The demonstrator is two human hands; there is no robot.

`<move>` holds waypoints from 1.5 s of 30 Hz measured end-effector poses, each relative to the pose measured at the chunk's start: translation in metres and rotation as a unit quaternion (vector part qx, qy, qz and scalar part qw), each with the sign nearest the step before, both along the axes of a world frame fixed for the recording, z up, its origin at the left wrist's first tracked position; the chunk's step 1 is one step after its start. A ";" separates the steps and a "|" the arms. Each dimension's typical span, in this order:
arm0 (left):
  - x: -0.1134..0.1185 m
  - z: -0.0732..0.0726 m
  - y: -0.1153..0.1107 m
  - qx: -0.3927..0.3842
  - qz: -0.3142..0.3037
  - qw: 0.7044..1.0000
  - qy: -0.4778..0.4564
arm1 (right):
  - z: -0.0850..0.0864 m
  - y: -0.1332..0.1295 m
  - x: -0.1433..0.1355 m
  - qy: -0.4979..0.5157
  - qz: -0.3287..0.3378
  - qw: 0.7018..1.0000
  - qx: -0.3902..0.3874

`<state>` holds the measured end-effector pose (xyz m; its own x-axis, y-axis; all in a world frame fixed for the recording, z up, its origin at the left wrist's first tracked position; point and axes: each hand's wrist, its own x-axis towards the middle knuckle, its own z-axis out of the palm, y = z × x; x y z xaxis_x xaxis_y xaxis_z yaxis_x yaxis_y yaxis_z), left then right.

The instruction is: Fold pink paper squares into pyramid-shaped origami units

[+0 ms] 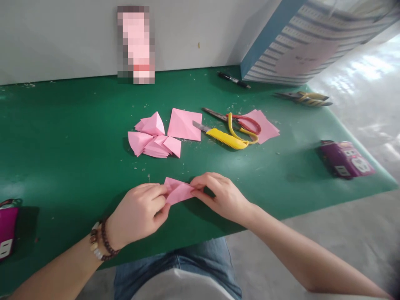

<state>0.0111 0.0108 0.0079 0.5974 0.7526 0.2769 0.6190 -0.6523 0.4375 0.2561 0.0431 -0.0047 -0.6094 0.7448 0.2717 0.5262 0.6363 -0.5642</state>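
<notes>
A small pink paper (178, 191), partly folded, is held just above the green table between both hands. My left hand (142, 210) pinches its left end, with fingertips behind and thumb in front. At the right corner, my right hand (218, 193) grips the paper between thumb and fingers. Beyond them lies a cluster of folded pink paper pieces (154, 139). Beside it is a square pink sheet (186, 124), the blade of a yellow-handled craft knife (226, 138) resting over its edge. Red-and-yellow-handled scissors (233, 118) lie partly on more pink sheets (265, 127).
A black pen (233, 79) lies near the wall by a striped paper bag (281, 54). Yellow-handled pliers (301, 98) sit near the right edge of the green table (78, 154). Purple boxes stand at the right (346, 159) and far left (6, 231). A blurred-out pink item (137, 39) leans on the wall.
</notes>
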 end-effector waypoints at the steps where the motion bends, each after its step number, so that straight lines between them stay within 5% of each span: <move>1: 0.001 0.000 -0.001 -0.005 0.012 1.000 0.013 | -0.001 0.001 -0.003 0.000 -0.015 1.000 -0.007; 9: 0.005 0.006 -0.005 -0.011 0.035 0.994 0.098 | -0.008 0.008 -0.012 -0.080 0.044 0.993 0.078; 14: 0.008 0.002 -0.006 0.071 0.046 0.994 0.067 | -0.010 0.010 -0.009 -0.090 0.078 0.986 0.117; 20: 0.012 0.000 -0.010 0.081 0.044 0.996 0.014 | -0.010 0.010 -0.007 -0.079 0.067 0.990 0.094; 30: 0.010 0.001 -0.012 -0.167 0.086 0.979 -0.080 | -0.009 0.006 -0.011 -0.097 0.036 0.991 0.088; 45: 0.010 0.003 -0.019 -0.130 0.034 0.991 -0.003 | -0.006 0.004 -0.012 -0.108 0.037 0.991 0.073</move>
